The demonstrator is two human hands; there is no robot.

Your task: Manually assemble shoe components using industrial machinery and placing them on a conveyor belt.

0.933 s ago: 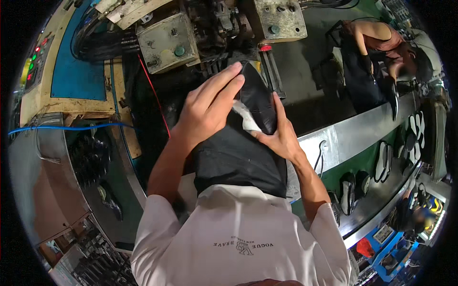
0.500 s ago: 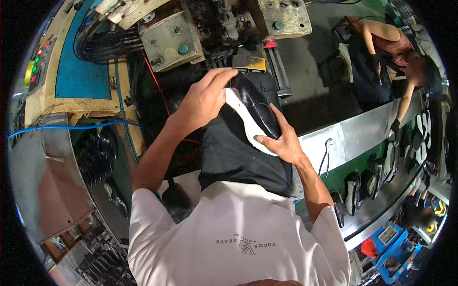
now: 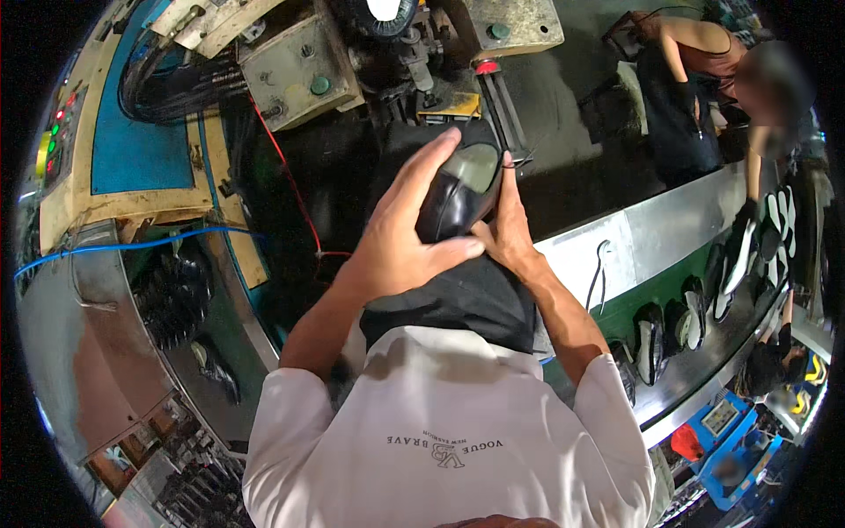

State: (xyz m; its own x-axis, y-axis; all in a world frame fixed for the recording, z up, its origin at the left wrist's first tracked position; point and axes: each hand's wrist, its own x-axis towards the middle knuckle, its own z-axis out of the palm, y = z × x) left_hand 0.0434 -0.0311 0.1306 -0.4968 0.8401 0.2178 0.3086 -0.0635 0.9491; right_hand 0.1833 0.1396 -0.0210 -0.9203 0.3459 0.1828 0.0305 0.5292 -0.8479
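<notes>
A black leather shoe (image 3: 444, 208) is held above my lap between both hands. A smooth grey-green oval part (image 3: 476, 167) shows at its far end. My left hand (image 3: 401, 227) grips it from the left, fingers along its side and thumb across the near end. From the right, my right hand (image 3: 509, 222) is wrapped round it, partly hidden by the shoe. The white underside is out of sight. Beyond my hands stands a machine (image 3: 421, 66) with a yellow-marked part (image 3: 451, 107) close to the shoe.
Machine control boxes (image 3: 299, 75) stand far left and right, near a black-rimmed piece with a white middle (image 3: 385, 9). On the right, a metal ledge (image 3: 607, 255) borders a conveyor carrying black shoes (image 3: 650, 343). A co-worker (image 3: 695, 62) reaches over it. A blue hose (image 3: 132, 244) crosses the left.
The shoe has been turned in my hands, so its white underside is hidden and the grey-green part shows. My left thumb now crosses the near end. A black-rimmed white piece appears at the machine.
</notes>
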